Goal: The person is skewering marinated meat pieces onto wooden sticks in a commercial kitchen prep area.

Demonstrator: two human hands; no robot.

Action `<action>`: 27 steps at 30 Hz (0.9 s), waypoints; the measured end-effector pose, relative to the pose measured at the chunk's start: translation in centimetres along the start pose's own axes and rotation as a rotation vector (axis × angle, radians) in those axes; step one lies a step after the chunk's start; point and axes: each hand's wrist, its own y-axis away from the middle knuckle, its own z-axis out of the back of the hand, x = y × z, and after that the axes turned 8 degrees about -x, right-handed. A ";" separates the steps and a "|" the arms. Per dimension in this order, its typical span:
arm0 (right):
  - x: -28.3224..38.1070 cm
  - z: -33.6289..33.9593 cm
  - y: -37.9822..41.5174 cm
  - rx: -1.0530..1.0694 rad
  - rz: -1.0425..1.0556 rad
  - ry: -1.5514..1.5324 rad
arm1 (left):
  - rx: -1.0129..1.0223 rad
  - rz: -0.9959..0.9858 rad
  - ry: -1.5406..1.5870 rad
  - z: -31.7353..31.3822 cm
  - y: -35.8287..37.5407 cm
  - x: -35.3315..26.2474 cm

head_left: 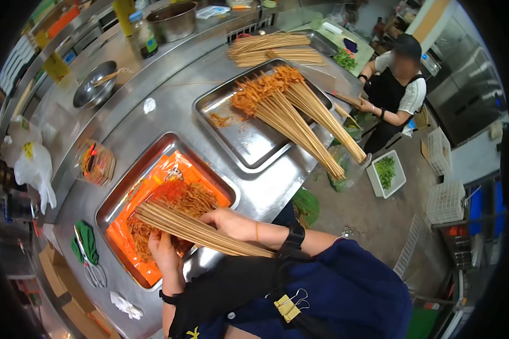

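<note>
A thick bundle of bamboo skewers (181,221) lies slantwise across the near side of a metal tray (112,204). My left hand (165,253) is closed on the bundle from below, near its upper-left end. My right hand (232,224) grips it from above, farther along; part of those fingers is hidden behind the sticks. In the tray, an orange plastic sheet (131,199) is spread under a heap of reddish seasoned strips (195,198). A second metal tray (223,133) behind holds bunches of loaded skewers (266,90), their bare sticks jutting over the table edge.
Scissors (86,254) and a green cloth (85,240) lie at left, near a plastic jar (96,164) and a metal bowl (95,85). More bare skewers (274,48) are stacked at the back. A co-worker (398,85) stands at right, near a white bin of greens (385,172).
</note>
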 end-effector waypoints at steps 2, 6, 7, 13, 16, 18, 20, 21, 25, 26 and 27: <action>0.2 0.2 -0.1 -0.001 -0.012 0.034 | -0.009 0.009 -0.022 0.3 -0.2 0.1; 1.0 0.4 0.2 -0.001 -0.028 0.065 | 0.033 -0.007 -0.036 -0.1 0.2 -0.7; 0.6 0.4 0.1 -0.009 -0.023 0.067 | 0.001 -0.023 -0.026 -0.6 0.3 -0.5; -0.5 0.0 -0.4 -0.015 0.011 0.139 | 0.057 -0.004 -0.039 -0.2 0.5 -0.9; -1.0 -0.2 -0.4 -0.012 0.034 0.084 | -0.019 -0.048 -0.044 -0.1 -0.2 0.1; -0.1 0.0 -0.1 0.020 0.039 0.055 | -0.062 -0.078 -0.052 0.0 -0.3 0.6; 1.3 0.6 0.2 0.210 -0.143 -0.141 | -0.063 -0.097 -0.064 0.0 -0.4 0.6; 1.6 0.6 0.3 0.306 -0.236 -0.240 | -0.058 -0.095 -0.081 -0.1 -0.2 0.3; 1.1 0.1 0.0 0.472 -0.188 -0.506 | -0.058 -0.084 -0.147 -1.7 1.0 -1.9; 1.1 0.1 -0.2 0.491 -0.183 -0.531 | -0.061 -0.078 -0.161 -1.9 1.1 -2.1; 1.0 0.1 -0.3 0.510 -0.179 -0.559 | -0.065 -0.068 -0.150 -1.8 1.0 -2.1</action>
